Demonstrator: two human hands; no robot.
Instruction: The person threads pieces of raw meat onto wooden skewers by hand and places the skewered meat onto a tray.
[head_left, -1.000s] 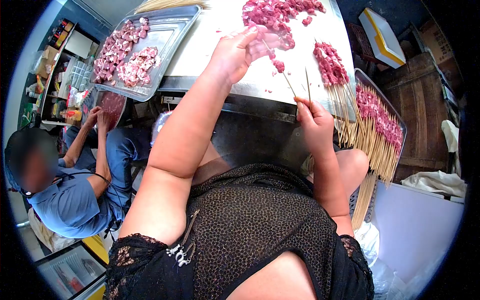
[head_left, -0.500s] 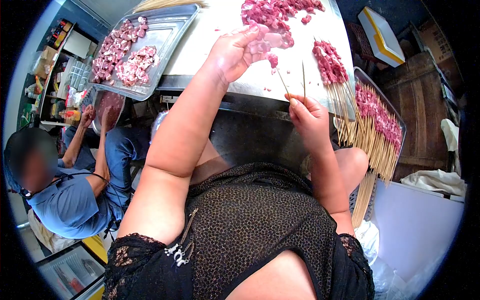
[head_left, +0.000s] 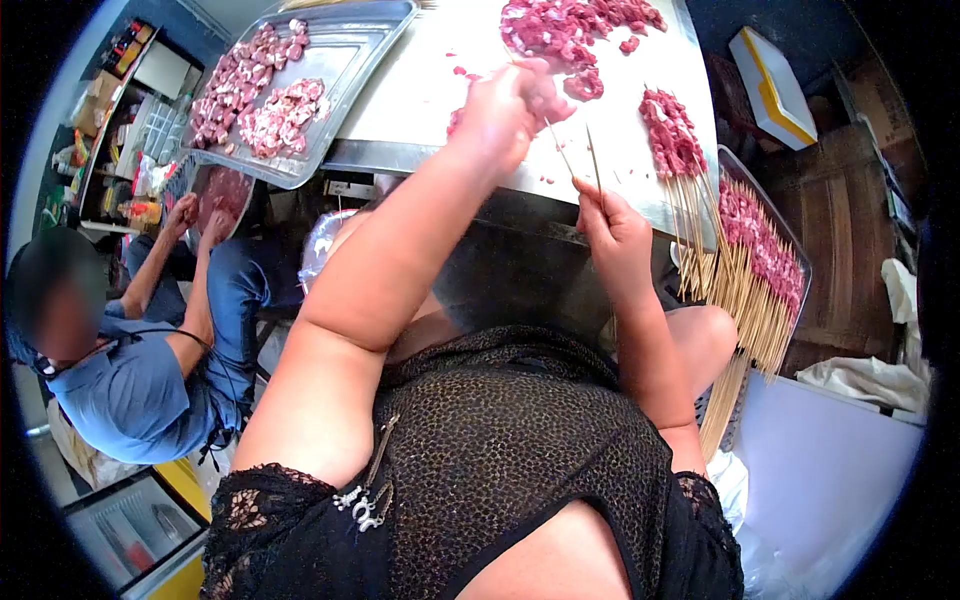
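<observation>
My left hand (head_left: 505, 112) is over the white board, palm turned down, its fingers curled around pink pieces of raw meat (head_left: 548, 98). Motion blurs those fingertips, and part of the meat is hidden. Below and to the right, my right hand (head_left: 612, 235) pinches two thin wooden skewers (head_left: 594, 160) that point upward. One skewer's tip reaches the meat at my left fingers; the other tip is bare. A heap of red meat chunks (head_left: 560, 38) lies on the board beyond my hands. Loaded meat skewers (head_left: 672, 135) rest at the board's right side.
A metal tray (head_left: 345, 90) holds paler meat pieces at the left. At the right, another tray (head_left: 735, 165) carries many loaded skewers. A co-worker (head_left: 140, 380) sits at the left, hands at a bowl (head_left: 222, 190) of meat. A white-and-yellow box (head_left: 770, 90) stands at the back right.
My left hand has shifted right and turned over toward the skewer tip. The meat piece seen on that tip earlier is no longer distinct. The whole view has tilted slightly.
</observation>
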